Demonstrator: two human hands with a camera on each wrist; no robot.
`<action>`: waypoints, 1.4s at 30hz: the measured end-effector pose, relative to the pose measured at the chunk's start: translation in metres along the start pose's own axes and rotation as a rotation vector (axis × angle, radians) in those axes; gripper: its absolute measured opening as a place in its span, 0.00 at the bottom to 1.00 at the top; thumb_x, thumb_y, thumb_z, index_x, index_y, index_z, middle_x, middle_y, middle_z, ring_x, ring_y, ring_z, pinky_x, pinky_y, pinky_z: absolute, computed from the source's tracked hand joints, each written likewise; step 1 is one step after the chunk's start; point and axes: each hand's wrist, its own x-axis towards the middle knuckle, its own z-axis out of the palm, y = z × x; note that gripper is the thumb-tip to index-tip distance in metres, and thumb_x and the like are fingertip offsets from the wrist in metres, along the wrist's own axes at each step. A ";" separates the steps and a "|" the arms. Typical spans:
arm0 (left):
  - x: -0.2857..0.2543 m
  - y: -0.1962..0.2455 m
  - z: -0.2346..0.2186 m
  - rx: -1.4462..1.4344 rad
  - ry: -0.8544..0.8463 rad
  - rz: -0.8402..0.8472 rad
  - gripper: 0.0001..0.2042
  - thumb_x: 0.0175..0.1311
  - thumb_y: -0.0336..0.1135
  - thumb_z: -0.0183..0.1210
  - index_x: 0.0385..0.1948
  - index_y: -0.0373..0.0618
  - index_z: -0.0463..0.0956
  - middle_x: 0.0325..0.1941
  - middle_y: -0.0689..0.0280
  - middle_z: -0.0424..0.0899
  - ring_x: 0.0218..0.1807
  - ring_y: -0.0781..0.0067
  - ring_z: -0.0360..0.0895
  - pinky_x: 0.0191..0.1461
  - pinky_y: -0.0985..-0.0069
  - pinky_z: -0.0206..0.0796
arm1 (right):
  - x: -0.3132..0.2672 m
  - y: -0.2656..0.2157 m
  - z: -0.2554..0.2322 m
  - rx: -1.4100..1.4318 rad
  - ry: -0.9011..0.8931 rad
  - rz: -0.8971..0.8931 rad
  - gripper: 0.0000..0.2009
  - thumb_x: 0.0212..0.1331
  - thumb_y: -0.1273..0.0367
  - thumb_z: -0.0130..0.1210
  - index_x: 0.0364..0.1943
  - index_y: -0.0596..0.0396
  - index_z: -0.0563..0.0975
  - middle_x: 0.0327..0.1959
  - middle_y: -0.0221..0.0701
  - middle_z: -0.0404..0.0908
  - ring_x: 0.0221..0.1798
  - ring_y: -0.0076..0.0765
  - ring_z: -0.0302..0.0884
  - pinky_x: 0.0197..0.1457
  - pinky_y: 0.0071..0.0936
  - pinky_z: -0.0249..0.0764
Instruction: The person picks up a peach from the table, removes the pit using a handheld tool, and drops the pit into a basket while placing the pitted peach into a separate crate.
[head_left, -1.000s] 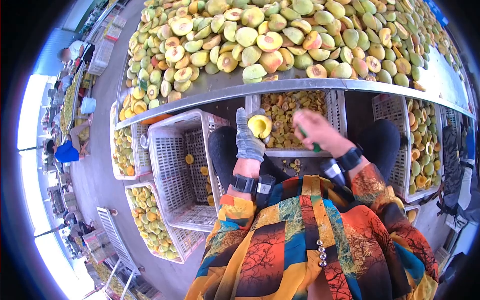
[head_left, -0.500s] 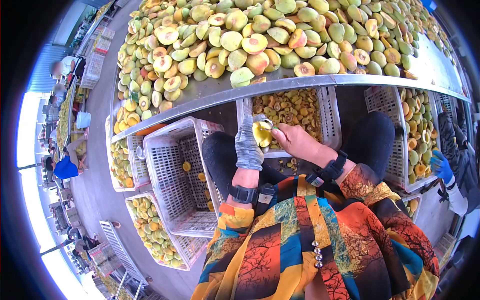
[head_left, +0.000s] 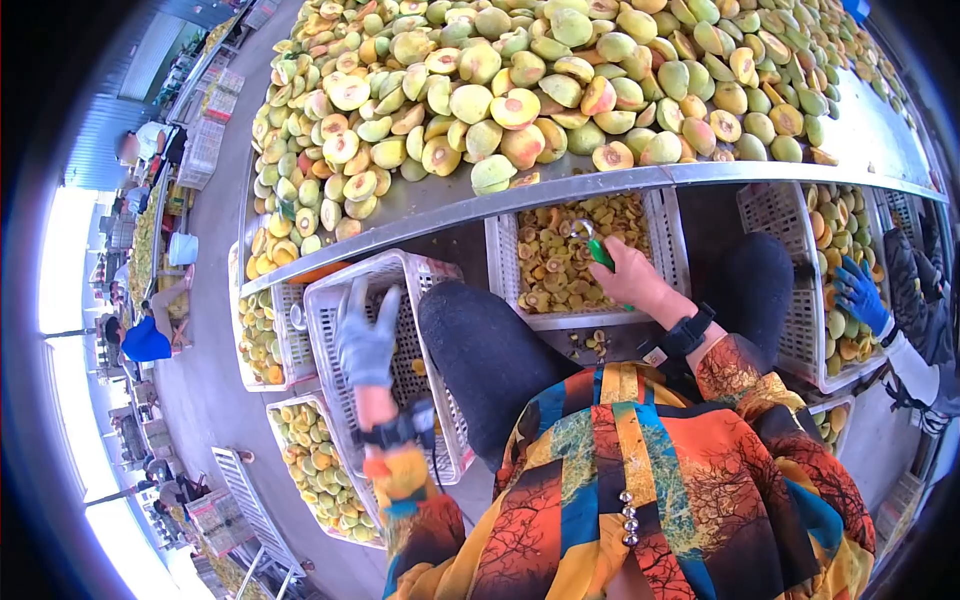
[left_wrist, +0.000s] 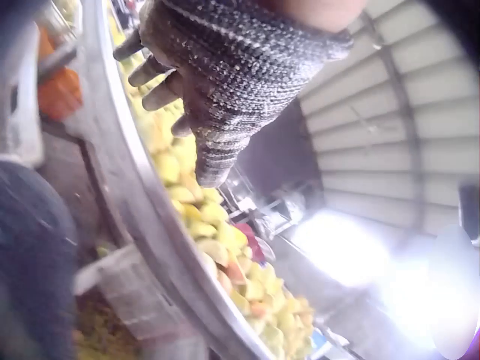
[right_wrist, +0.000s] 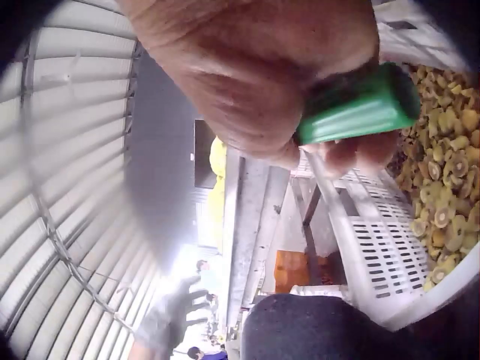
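My left hand (head_left: 367, 335), in a grey knit glove, is over the white slatted crate (head_left: 432, 270) on the left, fingers spread and nothing visible in its grasp. The left wrist view also shows the gloved fingers (left_wrist: 161, 86) apart. My bare right hand (head_left: 637, 277) grips the green handle (right_wrist: 364, 106) of a pitting tool (head_left: 599, 252). Its curved metal loop (head_left: 582, 229) points up and left, above a crate (head_left: 669, 232) of small peach scraps (head_left: 555, 268). Halved peaches (head_left: 470, 105) are heaped on the metal table (head_left: 600, 182) in front of me.
My knee (head_left: 480, 345) stands between the two crates. More crates of peach halves (head_left: 318, 465) sit at lower left and on the right, where another person's blue glove (head_left: 858, 295) reaches in. A white ladder-like rack (head_left: 250, 500) is on the floor at left.
My left hand held a peach half while the tool worked in it; the hand has since swung left over the crate, without the half in sight. My right hand has drawn back with the tool.
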 end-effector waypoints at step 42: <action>-0.016 0.151 0.102 -2.151 -0.389 -0.790 0.21 0.57 0.47 0.50 0.43 0.36 0.69 0.42 0.56 0.76 0.44 0.59 0.74 0.50 0.65 0.67 | -0.034 -0.081 -0.010 0.145 -0.110 -0.038 0.14 0.63 0.62 0.39 0.28 0.60 0.65 0.14 0.47 0.67 0.21 0.57 0.68 0.24 0.42 0.63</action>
